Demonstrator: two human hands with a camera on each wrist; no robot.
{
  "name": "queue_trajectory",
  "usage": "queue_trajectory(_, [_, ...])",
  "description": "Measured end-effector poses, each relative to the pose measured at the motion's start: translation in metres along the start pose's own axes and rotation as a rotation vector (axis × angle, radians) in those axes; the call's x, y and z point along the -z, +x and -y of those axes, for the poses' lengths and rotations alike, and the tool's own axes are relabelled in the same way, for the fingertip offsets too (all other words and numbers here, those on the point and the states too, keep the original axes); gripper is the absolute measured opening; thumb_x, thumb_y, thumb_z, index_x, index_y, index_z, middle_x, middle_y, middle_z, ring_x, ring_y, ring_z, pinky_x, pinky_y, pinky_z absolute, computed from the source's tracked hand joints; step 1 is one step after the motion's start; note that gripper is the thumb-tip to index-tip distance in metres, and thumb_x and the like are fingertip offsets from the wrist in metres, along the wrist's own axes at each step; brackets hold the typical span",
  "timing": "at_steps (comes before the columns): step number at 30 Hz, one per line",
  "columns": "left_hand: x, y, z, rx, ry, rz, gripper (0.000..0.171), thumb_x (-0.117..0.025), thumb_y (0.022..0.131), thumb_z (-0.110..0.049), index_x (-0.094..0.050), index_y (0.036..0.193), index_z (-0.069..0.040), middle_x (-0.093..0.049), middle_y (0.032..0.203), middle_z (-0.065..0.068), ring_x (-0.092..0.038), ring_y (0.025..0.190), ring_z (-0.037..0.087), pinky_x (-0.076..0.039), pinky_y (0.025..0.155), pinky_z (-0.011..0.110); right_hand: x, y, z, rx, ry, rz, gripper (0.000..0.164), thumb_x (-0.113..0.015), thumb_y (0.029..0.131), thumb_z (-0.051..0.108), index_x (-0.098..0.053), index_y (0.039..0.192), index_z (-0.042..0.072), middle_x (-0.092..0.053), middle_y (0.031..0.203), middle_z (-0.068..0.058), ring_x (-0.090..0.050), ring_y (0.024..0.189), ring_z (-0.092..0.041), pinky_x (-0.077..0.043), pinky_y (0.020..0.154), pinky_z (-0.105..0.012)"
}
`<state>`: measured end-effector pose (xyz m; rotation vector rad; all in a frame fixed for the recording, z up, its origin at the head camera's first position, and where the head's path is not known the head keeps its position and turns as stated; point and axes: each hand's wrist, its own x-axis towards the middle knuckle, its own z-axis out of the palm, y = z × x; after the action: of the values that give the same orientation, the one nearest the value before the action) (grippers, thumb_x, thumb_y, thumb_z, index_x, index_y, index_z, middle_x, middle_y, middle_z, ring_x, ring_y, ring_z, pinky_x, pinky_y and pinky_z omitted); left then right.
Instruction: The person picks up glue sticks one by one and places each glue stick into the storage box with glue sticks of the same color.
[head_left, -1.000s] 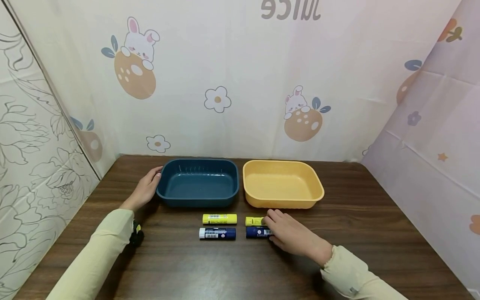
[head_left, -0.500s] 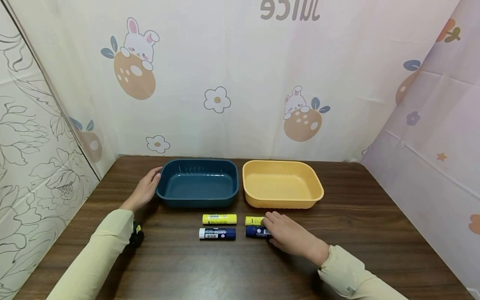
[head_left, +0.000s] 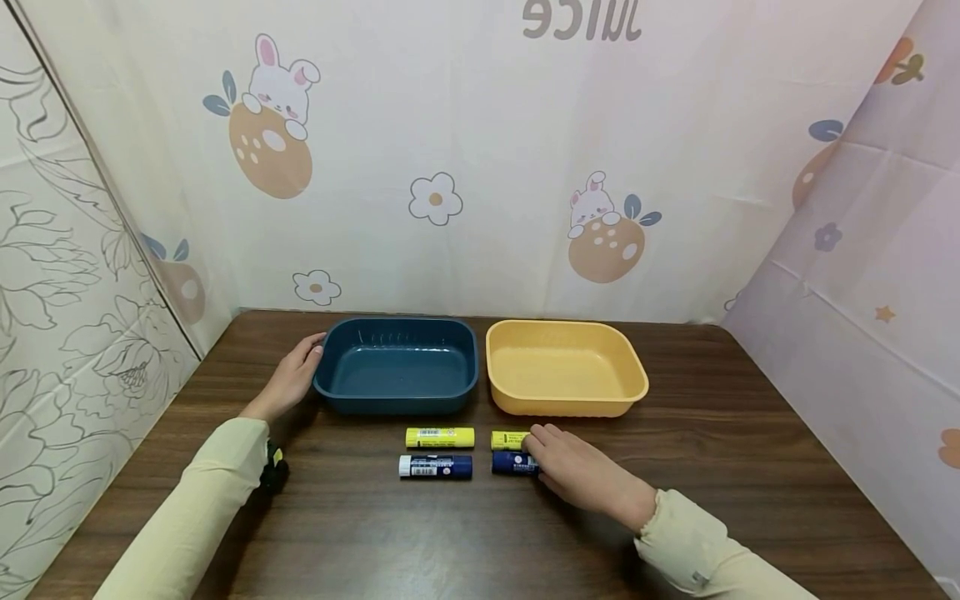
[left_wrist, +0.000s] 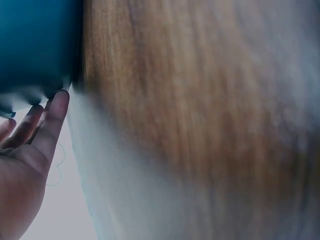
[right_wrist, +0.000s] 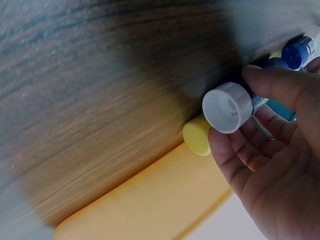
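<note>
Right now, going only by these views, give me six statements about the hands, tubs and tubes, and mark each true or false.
1. The left hand touches the outer side of the blue tub. True.
2. The blue tub holds a yellow tube. False: the left yellow tube and the right yellow tube lie on the table.
3. The right hand pinches the right navy tube near its white end. True.
4. The yellow tub stands right of the blue tub. True.
5. The left hand reaches inside the yellow tub. False: it is at the blue tub.
6. The left navy tube stands upright. False: it lies on its side.
</note>
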<state>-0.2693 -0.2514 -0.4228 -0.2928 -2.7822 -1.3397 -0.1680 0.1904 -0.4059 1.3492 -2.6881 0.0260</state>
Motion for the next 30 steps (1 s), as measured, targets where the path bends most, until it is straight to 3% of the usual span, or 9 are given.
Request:
queue_trajectory(12, [0.000,0.000,-0.002,0.019,-0.010,-0.003,0.054,-0.020,0.106,-0.029,-0.022,0.146,0.007,-0.025,0.148,0.030,-0.027,0.134,0.045,-0.025,0.106,0.058,0.002,0.001,-0.001,-0.021,0.020,0.027,0.029,-0.073,0.081,0.007,-0.053,0.102,0.006,-0.049,0.092,-0.002,-0.048,0.083,-0.016,-0.048,0.072,-0.034])
queue_trajectory(30, [0.000,0.000,-0.001,0.018,-0.014,0.003,0.054,-0.021,0.106,-0.029,-0.022,0.146,0.008,-0.025,0.148,0.031,-0.026,0.134,0.046,-0.025,0.105,0.060,0.019,0.007,-0.001,0.022,-0.037,-0.037,0.029,-0.073,0.080,0.008,-0.053,0.101,0.007,-0.048,0.090,-0.001,-0.046,0.083,-0.017,-0.047,0.073,-0.032])
